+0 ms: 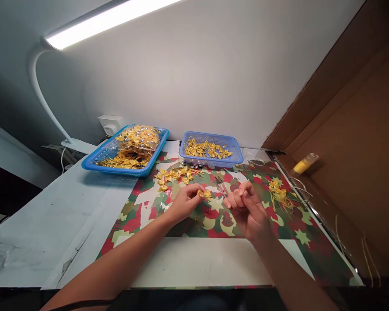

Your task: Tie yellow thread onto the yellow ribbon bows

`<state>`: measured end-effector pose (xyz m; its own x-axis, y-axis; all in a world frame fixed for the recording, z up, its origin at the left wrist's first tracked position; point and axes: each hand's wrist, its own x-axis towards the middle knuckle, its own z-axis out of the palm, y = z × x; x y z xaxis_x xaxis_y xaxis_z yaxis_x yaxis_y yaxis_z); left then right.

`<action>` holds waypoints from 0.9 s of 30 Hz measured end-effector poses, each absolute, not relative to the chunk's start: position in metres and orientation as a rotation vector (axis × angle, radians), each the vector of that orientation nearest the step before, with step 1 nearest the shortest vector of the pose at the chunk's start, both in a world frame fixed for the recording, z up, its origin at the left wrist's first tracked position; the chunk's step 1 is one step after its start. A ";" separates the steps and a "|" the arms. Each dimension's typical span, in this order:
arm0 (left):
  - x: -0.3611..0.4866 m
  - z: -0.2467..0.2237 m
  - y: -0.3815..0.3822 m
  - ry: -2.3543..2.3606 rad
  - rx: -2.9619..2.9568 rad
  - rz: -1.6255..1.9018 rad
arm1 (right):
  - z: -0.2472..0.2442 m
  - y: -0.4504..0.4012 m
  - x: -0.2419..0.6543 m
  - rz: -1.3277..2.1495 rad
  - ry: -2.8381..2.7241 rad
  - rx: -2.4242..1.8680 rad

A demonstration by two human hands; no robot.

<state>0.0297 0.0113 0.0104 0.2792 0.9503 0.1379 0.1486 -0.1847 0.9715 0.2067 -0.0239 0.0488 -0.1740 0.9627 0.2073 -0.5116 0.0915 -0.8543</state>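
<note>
My left hand is closed in a pinch around a yellow ribbon bow above the patterned mat. Opposite it, my right hand is raised with thumb and forefinger pressed together; whatever they hold is too fine to make out. Beside the right fingers are red-handled thread snips, tips pointing away from me; I cannot tell whether the hand touches them. Just past my left hand lies a loose pile of yellow bows with thin stems. Another small bunch of bows with yellow strands lies right of my right hand.
A blue basket at the left back holds bagged and loose bows. A smaller periwinkle basket holds more bows, with silvery beads before it. A white lamp arches overhead. A yellow thread spool stands near the cardboard wall.
</note>
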 end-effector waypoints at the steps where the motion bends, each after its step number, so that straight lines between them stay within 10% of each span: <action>1: 0.032 0.010 0.011 1.036 1.425 1.054 | 0.047 -0.026 0.205 1.493 -1.029 -0.576; 27: 0.030 0.030 0.000 0.762 0.822 1.156 | 0.019 -0.003 0.200 1.749 -0.646 -0.712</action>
